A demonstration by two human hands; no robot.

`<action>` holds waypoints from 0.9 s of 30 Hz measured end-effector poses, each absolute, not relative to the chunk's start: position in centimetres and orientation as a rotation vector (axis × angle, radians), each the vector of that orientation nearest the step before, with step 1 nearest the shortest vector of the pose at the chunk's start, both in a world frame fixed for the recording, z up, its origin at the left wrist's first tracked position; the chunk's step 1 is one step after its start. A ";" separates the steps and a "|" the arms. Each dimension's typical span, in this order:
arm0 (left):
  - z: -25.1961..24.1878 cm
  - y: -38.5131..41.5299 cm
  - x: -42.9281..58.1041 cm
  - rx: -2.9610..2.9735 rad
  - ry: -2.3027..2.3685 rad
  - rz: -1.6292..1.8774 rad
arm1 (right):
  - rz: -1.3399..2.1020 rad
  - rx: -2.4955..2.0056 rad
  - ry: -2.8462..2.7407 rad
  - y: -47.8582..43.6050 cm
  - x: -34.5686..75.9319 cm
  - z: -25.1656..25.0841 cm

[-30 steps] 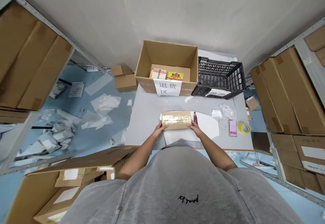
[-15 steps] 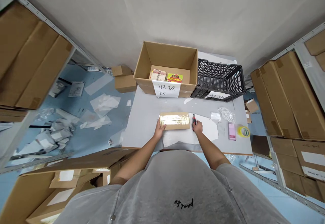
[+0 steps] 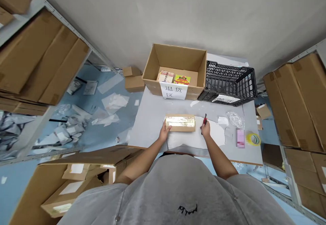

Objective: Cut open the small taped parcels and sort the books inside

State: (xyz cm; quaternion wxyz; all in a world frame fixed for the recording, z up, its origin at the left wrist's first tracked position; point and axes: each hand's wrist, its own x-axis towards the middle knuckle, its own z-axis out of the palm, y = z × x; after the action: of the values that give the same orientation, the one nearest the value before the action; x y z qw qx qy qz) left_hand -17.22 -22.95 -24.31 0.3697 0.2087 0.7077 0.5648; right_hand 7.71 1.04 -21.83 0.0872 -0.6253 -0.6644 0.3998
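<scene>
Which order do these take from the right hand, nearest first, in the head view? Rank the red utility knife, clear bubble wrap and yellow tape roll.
From the right hand:
1. Red-handled utility knife, upright in its fingers.
2. Crumpled clear plastic bubble wrap, to its right.
3. Yellow adhesive tape roll, farther right.

A strip of grey worktop [image 3: 155, 111] is left passable between the tape-wrapped cardboard parcel [image 3: 180, 122] and the open brown cardboard box [image 3: 175, 65]; farther passage is obstructed by that box and the adjoining black plastic crate [image 3: 228, 84].
</scene>
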 end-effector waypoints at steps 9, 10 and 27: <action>-25.6 -21.9 -16.9 0.515 1.823 1.479 | 1.112 -0.884 -3.016 -3.8 -0.3 -12.5; -25.7 -21.9 -16.9 0.517 1.834 1.474 | 1.062 -0.828 -3.097 -4.4 -1.8 -11.9; -24.4 -21.4 -16.7 0.480 1.762 1.516 | 0.583 -0.749 -3.514 -5.5 -8.3 -11.4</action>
State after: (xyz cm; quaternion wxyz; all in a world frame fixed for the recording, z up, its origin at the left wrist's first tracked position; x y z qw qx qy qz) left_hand -16.72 -21.38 -24.44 0.3749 0.1875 0.6883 0.5921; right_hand -8.33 -5.51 -11.44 -0.2466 -0.1995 -0.9356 0.1553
